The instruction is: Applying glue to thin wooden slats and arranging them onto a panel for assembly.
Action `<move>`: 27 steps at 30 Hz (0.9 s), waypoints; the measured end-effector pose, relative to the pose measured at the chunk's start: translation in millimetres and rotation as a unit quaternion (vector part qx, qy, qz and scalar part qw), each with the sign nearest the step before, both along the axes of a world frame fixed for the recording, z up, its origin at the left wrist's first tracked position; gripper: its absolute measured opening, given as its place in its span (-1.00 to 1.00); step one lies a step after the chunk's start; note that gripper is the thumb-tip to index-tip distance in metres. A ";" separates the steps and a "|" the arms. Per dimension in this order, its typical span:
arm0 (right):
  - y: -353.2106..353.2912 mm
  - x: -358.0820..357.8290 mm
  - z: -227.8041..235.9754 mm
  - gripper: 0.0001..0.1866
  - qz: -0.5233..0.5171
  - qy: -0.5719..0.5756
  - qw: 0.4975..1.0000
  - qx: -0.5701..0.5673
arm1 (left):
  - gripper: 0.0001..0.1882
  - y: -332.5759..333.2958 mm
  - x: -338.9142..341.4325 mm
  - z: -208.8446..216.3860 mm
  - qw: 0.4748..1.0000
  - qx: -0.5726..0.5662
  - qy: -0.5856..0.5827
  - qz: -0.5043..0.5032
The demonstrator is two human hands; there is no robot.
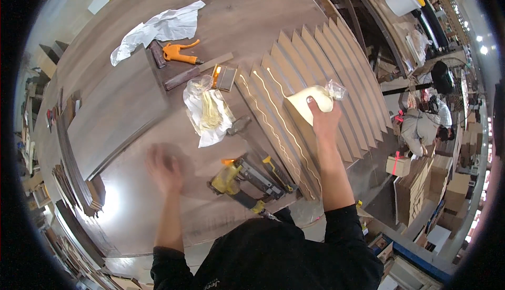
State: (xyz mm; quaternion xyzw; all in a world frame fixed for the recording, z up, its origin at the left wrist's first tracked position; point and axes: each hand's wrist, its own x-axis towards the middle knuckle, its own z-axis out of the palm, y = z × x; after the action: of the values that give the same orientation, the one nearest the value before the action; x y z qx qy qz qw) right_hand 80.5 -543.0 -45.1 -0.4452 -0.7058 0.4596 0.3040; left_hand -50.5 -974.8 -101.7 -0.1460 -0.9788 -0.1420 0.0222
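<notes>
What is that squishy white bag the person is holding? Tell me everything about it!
The bag is soft, clear plastic, plump with a creamy pale yellow filling that looks like glue. Its far end is twisted into a crinkly knot. The right hand grips it from below, thumb on top, holding it tilted above the row of slanted wooden strips. Thin wavy lines of the same pale stuff already run along the nearest strips to its left. Nothing else touches the bag.

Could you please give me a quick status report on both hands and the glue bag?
Right hand gripping the glue bag over fanned wooden strips, wavy glue lines on two. Left hand blurred, empty, above the table. Nail gun nearby.
</notes>
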 end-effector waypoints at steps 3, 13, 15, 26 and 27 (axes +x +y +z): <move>0.6 23.7 -8.8 -0.59 -0.043 0.077 0.995 -0.048 | -0.38 3.7 1.4 0.1 1.000 -0.007 0.024 -0.010; -16.4 131.0 -17.4 -0.59 -0.078 0.039 0.995 -0.039 | -0.39 4.7 3.7 2.5 1.000 0.009 0.010 -0.023; -20.1 150.4 -18.7 -0.58 -0.114 0.043 0.991 -0.064 | -0.39 3.2 4.4 1.2 0.999 -0.001 0.025 -0.038; -48.2 243.3 -12.2 -0.57 -0.162 -0.003 0.985 -0.056 | -0.44 -6.7 -1.1 -24.8 0.997 0.020 0.069 -0.030; -51.5 251.6 -9.0 -0.57 -0.168 -0.004 0.984 -0.056 | -0.44 -10.2 -2.4 -27.8 0.997 0.021 0.068 -0.036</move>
State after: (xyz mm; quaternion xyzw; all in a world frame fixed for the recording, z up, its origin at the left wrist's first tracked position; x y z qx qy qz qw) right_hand 332.2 -594.6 -54.1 -0.5758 -0.5948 0.4393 0.3488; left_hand -52.9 -985.0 -129.5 -0.1897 -0.9660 -0.1527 0.0865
